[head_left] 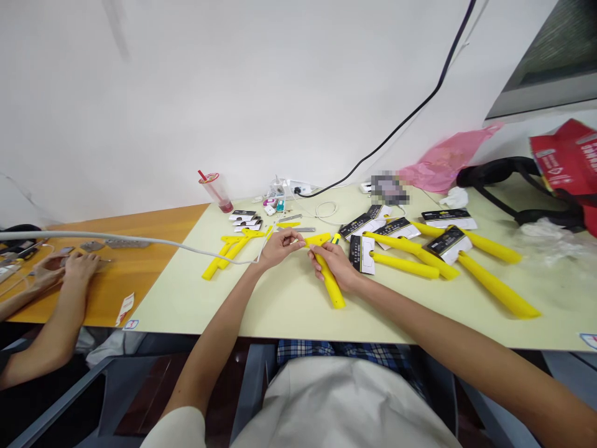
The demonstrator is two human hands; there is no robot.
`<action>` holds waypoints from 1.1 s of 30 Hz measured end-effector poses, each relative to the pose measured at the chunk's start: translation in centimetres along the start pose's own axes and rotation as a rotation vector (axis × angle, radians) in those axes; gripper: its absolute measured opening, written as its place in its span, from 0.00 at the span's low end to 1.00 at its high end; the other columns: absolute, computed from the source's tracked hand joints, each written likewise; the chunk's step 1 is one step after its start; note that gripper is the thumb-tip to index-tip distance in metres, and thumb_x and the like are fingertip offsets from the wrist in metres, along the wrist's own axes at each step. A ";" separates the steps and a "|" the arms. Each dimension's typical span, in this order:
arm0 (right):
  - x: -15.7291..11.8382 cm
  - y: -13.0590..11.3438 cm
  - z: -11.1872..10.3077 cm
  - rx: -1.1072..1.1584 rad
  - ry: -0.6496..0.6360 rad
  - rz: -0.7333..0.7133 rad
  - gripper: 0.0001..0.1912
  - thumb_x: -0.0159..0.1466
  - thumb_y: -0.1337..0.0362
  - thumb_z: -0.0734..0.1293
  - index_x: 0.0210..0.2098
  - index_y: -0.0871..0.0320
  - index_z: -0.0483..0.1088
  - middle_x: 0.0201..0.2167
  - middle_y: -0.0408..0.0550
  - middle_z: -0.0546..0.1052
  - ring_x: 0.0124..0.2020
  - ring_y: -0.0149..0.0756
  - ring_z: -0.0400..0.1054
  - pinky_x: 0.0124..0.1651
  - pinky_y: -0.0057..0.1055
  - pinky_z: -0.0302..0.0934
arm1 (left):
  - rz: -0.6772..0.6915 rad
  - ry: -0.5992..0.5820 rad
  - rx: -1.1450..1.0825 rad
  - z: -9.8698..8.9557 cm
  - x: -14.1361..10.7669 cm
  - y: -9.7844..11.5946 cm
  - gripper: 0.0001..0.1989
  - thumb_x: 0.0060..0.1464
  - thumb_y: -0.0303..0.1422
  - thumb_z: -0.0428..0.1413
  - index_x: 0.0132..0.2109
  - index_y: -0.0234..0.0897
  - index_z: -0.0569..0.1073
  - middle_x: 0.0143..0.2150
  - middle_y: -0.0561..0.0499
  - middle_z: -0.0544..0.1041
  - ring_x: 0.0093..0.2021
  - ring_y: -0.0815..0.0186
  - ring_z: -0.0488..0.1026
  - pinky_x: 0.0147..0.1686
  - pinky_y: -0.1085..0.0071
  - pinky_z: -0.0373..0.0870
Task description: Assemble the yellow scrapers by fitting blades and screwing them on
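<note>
Long yellow plastic-looking tool [333, 286] is held near centre — wrapped by the right hand [339, 264], fingers curled, head seemingly pinched in the left hand [278, 247]. Black-and-white-carded yellow tools [499, 287] at right look done — bare yellow ones [232, 255] at left seem pending.

Likely a small workshop: adjoining worktables [280, 311], yellow tools [499, 287], packaging cards [449, 218].

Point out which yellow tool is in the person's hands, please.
The middle yellow tool, gripped by the right hand, with the left hand at its head; the other yellow tools lie on the table.
</note>
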State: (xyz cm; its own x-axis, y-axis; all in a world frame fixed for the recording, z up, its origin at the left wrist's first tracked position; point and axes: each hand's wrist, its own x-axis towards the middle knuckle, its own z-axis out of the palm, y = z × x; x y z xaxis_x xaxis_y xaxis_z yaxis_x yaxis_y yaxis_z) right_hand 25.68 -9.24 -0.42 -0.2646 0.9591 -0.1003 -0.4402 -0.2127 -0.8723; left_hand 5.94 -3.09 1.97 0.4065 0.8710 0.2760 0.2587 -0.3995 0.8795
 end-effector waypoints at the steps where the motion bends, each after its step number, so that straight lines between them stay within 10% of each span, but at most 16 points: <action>1: 0.0 -0.1 0.0 -0.003 0.002 -0.008 0.25 0.56 0.46 0.82 0.29 0.57 0.70 0.23 0.41 0.71 0.19 0.27 0.58 0.15 0.27 0.58 | -0.034 0.026 -0.073 0.2 0.0 0.0 0.17 0.52 0.46 0.74 0.39 0.38 0.82 0.30 0.53 0.71 0.29 0.69 0.57 0.31 0.70 0.55; 5: -0.2 -0.9 -0.2 -0.150 0.025 -0.134 0.23 0.64 0.43 0.76 0.30 0.55 0.69 0.20 0.39 0.68 0.17 0.29 0.58 0.17 0.28 0.58 | -0.305 0.102 -0.645 1.2 0.0 0.5 0.17 0.56 0.41 0.73 0.43 0.36 0.79 0.30 0.57 0.65 0.27 0.73 0.57 0.27 0.75 0.57; 9: -0.2 -2.1 -0.8 -0.626 0.075 -0.343 0.20 0.74 0.48 0.66 0.33 0.55 0.70 0.19 0.41 0.69 0.18 0.33 0.63 0.24 0.31 0.60 | -0.617 -0.092 -1.155 2.2 -0.3 1.3 0.11 0.68 0.36 0.65 0.40 0.34 0.74 0.31 0.55 0.64 0.26 0.75 0.61 0.25 0.78 0.60; 14: 0.1 -2.5 -1.8 -1.219 -0.052 -0.621 0.16 0.76 0.64 0.61 0.56 0.60 0.76 0.43 0.56 0.83 0.42 0.44 0.76 0.45 0.35 0.66 | -0.725 -0.099 -1.238 2.9 -0.6 1.2 0.10 0.73 0.32 0.58 0.40 0.33 0.75 0.33 0.50 0.71 0.24 0.74 0.62 0.24 0.75 0.62; 19: -0.1 -2.5 -2.1 -1.522 -0.125 -0.542 0.27 0.75 0.67 0.61 0.72 0.61 0.67 0.50 0.60 0.81 0.44 0.47 0.77 0.43 0.34 0.64 | -0.741 -0.062 -1.220 3.1 -0.6 0.4 0.09 0.72 0.29 0.56 0.40 0.32 0.76 0.32 0.51 0.70 0.24 0.74 0.62 0.24 0.74 0.62; 26: -0.3 -3.7 -1.3 -0.954 0.022 -0.313 0.14 0.75 0.57 0.64 0.38 0.58 0.75 0.25 0.46 0.76 0.24 0.36 0.71 0.29 0.30 0.63 | -0.507 0.033 -1.019 3.2 -0.3 -0.3 0.04 0.62 0.21 0.62 0.39 0.30 0.76 0.34 0.51 0.71 0.26 0.76 0.62 0.26 0.77 0.60; 33: -0.7 -4.1 -0.3 -0.199 -0.047 0.005 0.13 0.67 0.57 0.74 0.40 0.55 0.68 0.22 0.41 0.73 0.18 0.30 0.59 0.15 0.26 0.56 | -0.260 0.229 -0.774 1.4 0.4 -0.7 0.19 0.57 0.40 0.73 0.34 0.34 0.72 0.34 0.50 0.76 0.25 0.77 0.55 0.25 0.78 0.55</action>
State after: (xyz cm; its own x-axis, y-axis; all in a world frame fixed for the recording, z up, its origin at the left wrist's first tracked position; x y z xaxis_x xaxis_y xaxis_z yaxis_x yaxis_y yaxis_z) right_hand 27.97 -8.93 3.09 -0.3081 0.9474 -0.0867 -0.2617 -0.1721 -0.9497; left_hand 7.15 -2.86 0.92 0.2075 0.9779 0.0264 -0.3871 0.0573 0.9203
